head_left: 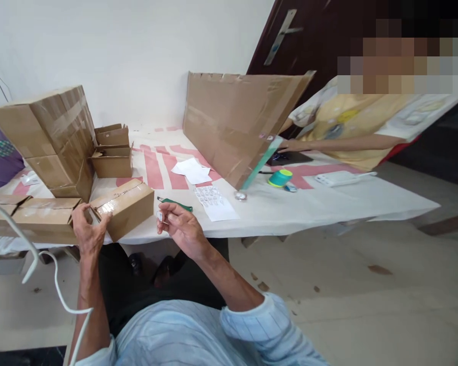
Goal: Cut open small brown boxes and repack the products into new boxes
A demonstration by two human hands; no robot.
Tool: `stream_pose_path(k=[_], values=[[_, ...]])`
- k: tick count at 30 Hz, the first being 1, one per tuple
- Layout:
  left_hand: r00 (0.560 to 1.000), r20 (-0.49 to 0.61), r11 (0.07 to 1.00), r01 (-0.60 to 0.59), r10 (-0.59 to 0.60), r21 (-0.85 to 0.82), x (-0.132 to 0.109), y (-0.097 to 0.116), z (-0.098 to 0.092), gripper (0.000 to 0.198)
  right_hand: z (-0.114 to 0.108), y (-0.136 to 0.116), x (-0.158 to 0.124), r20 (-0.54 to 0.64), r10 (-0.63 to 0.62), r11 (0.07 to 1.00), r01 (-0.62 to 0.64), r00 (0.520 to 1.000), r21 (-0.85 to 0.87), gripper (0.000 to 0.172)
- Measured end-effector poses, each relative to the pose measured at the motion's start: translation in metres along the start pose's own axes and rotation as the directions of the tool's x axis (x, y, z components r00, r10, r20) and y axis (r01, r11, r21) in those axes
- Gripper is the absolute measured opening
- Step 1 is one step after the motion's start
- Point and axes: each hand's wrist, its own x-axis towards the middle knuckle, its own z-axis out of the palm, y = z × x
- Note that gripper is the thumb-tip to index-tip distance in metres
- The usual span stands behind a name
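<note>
My left hand (88, 230) grips the near end of a small brown cardboard box (126, 206) at the table's front edge, thumb and fingers closed around its corner. My right hand (178, 225) is held just right of the box, its fingers pinched on a small clear thing that I cannot name. A green-handled tool (175, 203) lies on the table just beyond that hand. Next to it lies a white sheet with rows of small clear stickers (212, 199).
Large taped cartons (53, 137) and small open boxes (112, 152) stand at the left. A cardboard sheet (232, 122) leans upright mid-table. Across it sits another person (362, 132) with an arm on the table, near a teal tape dispenser (280, 178) and a white power strip (338, 178). A white cable (41, 259) hangs at left.
</note>
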Motion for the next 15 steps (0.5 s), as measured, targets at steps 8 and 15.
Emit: stream_pose_path(k=[8, 15], values=[[0.853, 0.503, 0.866, 0.144, 0.136, -0.478, -0.036, 0.086, -0.001, 0.028, 0.006, 0.001, -0.012, 0.082, -0.145, 0.946, 0.163, 0.986, -0.28, 0.037], [0.748, 0.655, 0.759, 0.365, 0.106, -0.539, -0.047, 0.103, 0.013, 0.032, 0.004, -0.002, -0.021, 0.1, -0.148, 0.872, 0.178, 0.984, -0.457, 0.037]])
